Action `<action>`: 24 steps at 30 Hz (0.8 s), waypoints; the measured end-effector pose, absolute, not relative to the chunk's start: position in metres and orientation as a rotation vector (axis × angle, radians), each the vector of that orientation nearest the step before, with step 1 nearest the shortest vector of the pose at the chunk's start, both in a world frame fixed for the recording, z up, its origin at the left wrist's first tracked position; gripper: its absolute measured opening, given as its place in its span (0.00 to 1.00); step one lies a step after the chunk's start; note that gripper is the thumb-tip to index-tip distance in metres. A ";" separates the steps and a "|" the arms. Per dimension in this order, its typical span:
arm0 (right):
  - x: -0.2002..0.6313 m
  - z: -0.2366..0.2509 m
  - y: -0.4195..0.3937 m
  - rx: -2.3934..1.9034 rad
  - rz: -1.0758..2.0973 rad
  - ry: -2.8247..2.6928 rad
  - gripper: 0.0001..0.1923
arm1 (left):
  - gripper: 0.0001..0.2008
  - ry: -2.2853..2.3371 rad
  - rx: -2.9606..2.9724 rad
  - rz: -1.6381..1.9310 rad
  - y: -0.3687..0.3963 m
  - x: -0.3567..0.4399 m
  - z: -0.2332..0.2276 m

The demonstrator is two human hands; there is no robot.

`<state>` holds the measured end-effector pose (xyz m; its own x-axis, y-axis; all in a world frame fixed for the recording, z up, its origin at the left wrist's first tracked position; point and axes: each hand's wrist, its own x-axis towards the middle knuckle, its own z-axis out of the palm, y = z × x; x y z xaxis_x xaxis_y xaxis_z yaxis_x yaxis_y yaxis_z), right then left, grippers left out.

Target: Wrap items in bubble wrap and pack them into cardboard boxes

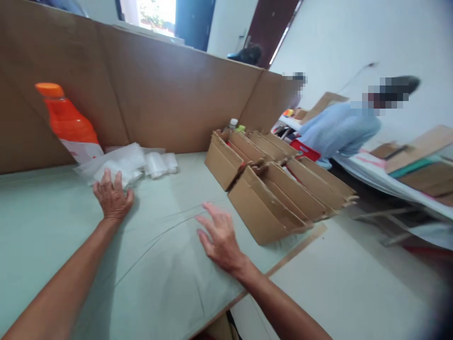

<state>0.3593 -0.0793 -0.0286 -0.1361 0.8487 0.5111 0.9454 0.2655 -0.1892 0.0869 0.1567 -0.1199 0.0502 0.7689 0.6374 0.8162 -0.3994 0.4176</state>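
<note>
Left grip [113, 198] lies spread, fingertips on the heap of plastic bags [122, 165] just below the orange bottle [67, 123]; thin, limp and slippery by the look, best pinched at an edge, while the right hand [220, 236] rests flat and empty on the worktop [166, 264].

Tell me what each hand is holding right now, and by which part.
Nothing is gripped. The left hand rests open with its fingertips on the near edge of the plastic bags. The right hand lies flat and empty on the table.

No text can be read; the white label on the orange bottle [67, 123] is blurred.
</note>
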 end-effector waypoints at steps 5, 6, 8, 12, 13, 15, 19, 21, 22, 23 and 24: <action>0.430 0.047 -0.118 -2.118 -0.718 -1.743 0.28 | 0.31 -1.585 -2.309 -1.258 0.127 0.101 -0.115; 0.443 0.055 -0.119 -2.250 -0.730 -1.709 0.30 | 0.30 -1.580 -2.322 -1.238 0.116 0.104 -0.114; 0.464 0.063 -0.117 -2.515 -0.680 -1.665 0.25 | 0.28 -1.554 -2.387 -1.145 0.090 0.111 -0.115; 0.482 0.057 -0.120 -2.662 -0.629 -1.727 0.11 | 0.24 -1.407 -2.691 -0.797 0.025 0.111 -0.118; 0.481 0.054 -0.124 -2.578 -0.663 -1.785 0.11 | 0.22 -1.361 -2.755 -0.732 0.006 0.108 -0.119; 0.476 0.050 -0.135 -2.306 -0.724 -1.915 0.11 | 0.22 -1.300 -2.840 -0.657 -0.033 0.098 -0.122; 0.437 0.053 -0.152 -1.752 -0.601 -2.132 0.12 | 0.22 -1.348 -2.989 -0.709 -0.096 0.071 -0.128; 0.406 0.056 -0.149 -1.581 -0.473 -2.243 0.12 | 0.21 -1.532 -3.011 -0.910 -0.112 0.055 -0.128; 0.389 0.057 -0.144 -1.509 -0.417 -2.296 0.12 | 0.21 -1.673 -2.976 -1.047 -0.116 0.046 -0.126; 0.372 0.058 -0.137 -1.431 -0.369 -2.347 0.13 | 0.22 -1.845 -2.892 -1.191 -0.117 0.039 -0.124; 0.355 0.058 -0.128 -1.342 -0.329 -2.391 0.13 | 0.23 -2.023 -2.773 -1.322 -0.117 0.031 -0.120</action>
